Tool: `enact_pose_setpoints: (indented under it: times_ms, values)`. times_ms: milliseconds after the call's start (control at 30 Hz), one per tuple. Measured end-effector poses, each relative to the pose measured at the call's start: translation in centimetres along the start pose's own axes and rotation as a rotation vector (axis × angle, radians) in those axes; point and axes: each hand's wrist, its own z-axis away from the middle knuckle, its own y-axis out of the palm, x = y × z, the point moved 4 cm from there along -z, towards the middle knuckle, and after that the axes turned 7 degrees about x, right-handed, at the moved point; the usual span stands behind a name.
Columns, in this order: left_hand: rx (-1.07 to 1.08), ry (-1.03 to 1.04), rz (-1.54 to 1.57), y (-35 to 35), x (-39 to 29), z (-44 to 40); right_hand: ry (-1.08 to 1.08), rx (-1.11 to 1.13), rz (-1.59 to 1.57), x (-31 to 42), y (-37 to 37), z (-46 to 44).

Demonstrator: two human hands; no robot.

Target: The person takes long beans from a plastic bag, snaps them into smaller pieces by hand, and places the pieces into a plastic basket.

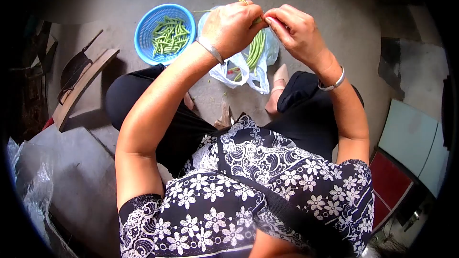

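Note:
My left hand [233, 26] is closed round a green bean [258, 20], whose end shows between the two hands. My right hand [295, 32] meets it there, thumb and forefinger pinched at the bean's end. Below the hands, a white plastic bag [237, 73] lies open on the floor with long green beans [256, 50] in it. Left of the bag stands a blue plastic basket [139, 38] holding short pieces of green bean [168, 37]. Most of the held bean is hidden by the fingers.
A wooden board [86, 88] and a dark blade-like tool [76, 71] are at the left. Clear plastic sheeting [36, 181] lies lower left. Pale green panels [406, 129] and a dark red panel [389, 181] stand at the right. My shoe [276, 91] is just below the bag.

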Motion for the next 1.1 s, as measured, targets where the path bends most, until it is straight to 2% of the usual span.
enact_pose_setpoints:
  times_ms: [133, 167, 267, 300, 433, 467, 533, 600, 667, 733, 767, 800, 867, 900, 967, 1100]
  values:
    - [-0.001, 0.019, -0.151, -0.1, -0.5, 0.0, 0.034, 0.070, -0.012, -0.2, 0.3, -0.1]
    - [-0.020, 0.025, -0.175, -0.2, -0.6, 0.0, 0.051, 0.027, -0.046, -0.2, 0.4, -0.1]
    - [-0.135, 0.036, -0.158, -0.7, -0.6, -0.1, 0.304, -0.094, -0.401, -1.1, 1.5, 0.0]
    - [-0.160, 0.027, -0.164, -0.8, -0.6, -0.1, 0.469, -0.049, -0.754, -1.6, 2.2, 0.1]
    - [-0.367, -0.025, 0.064, -1.6, 0.7, -0.4, 0.527, -0.166, -1.250, -1.9, 3.0, 0.0]
    - [-0.362, -0.193, 0.255, -2.1, 2.0, -0.3, 0.572, -0.121, -1.210, -1.9, 3.6, 0.2]
    - [-0.464, -0.394, 0.732, -3.2, 5.0, -0.1, 0.657, -0.036, -1.132, -2.5, 4.8, 1.3]
    - [-0.484, -0.465, 0.600, -4.5, 9.3, 1.2, 0.636, 0.204, -0.931, -2.8, 7.0, 2.9]
    - [-0.518, -0.577, 0.238, -5.7, 12.9, 2.9, 0.564, 0.340, -0.697, -2.9, 10.4, 5.9]
    - [-0.344, -0.723, -0.102, -6.6, 14.8, 4.3, 0.389, 0.571, -0.475, -2.0, 13.4, 9.2]
    - [-0.247, -0.764, -0.276, -6.7, 15.8, 5.0, 0.336, 0.655, -0.521, -1.0, 14.3, 10.7]
    - [-0.086, -0.812, -0.263, -6.6, 16.6, 5.6, 0.379, 0.876, -0.467, -0.3, 14.9, 11.8]
    - [-0.015, -0.755, -0.415, -5.1, 19.2, 7.6, 0.255, 0.952, -0.313, -0.4, 17.1, 14.5]
    - [0.161, -0.883, -0.398, -5.3, 17.7, 7.4, 0.264, 1.106, -0.240, -0.6, 17.3, 14.5]
    - [0.148, -0.852, -0.405, -5.0, 16.3, 7.3, 0.275, 1.409, -0.086, -1.8, 17.6, 13.6]
    - [0.128, -0.715, -0.209, -4.9, 13.4, 5.4, 0.483, 1.257, 0.044, -8.8, 18.4, 12.3]
